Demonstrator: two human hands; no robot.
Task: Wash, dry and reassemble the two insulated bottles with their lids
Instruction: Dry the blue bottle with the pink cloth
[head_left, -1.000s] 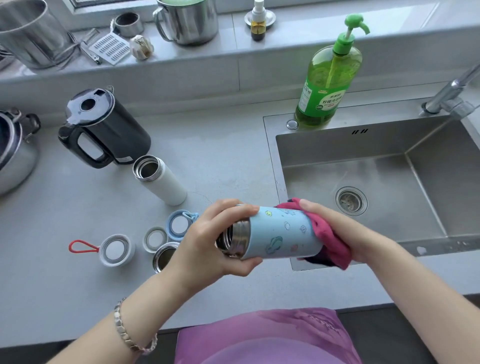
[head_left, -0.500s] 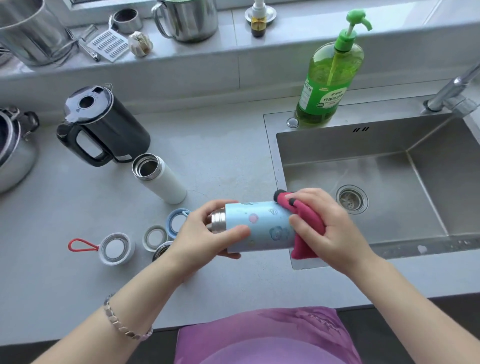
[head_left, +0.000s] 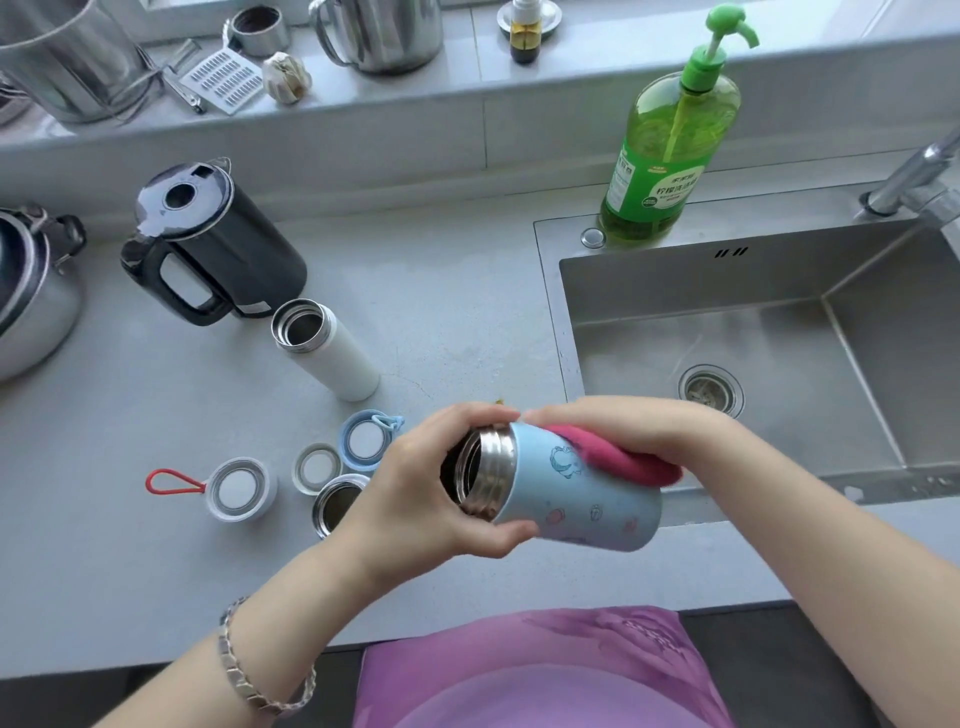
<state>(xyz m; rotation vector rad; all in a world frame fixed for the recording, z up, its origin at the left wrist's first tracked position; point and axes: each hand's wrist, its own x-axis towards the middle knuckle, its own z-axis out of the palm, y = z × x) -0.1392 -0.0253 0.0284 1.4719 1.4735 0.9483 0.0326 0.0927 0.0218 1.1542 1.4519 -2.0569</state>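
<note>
The left hand (head_left: 431, 488) gripped the blue bottle (head_left: 582, 488) at its steel neck, fingers over the top and thumb curled underneath. The bottle was held off the counter (head_left: 467, 291) on its side, with its open mouth pointing to 9 o'clock and its base to 3 o'clock, over the front edge of the sink (head_left: 779, 291). The right hand (head_left: 623, 431) lay along the bottle's upper side with nearly straight fingers, pressing a pink cloth (head_left: 628, 462) against the blue wall; its thumb was hidden.

At 10 o'clock from the blue bottle, the white bottle (head_left: 327, 353) stood open on the counter, just beside a black kettle (head_left: 218, 244). At 9 o'clock lay 4 loose parts close together: a blue lid (head_left: 366, 441), a pale ring (head_left: 317, 467), a steel cup (head_left: 337, 504) partly behind the left wrist, and a white lid (head_left: 239, 488) with a red loop. A green soap bottle (head_left: 670, 145) stood at 12 o'clock on the sink's back rim, and the tap (head_left: 914, 176) at 2 o'clock.
</note>
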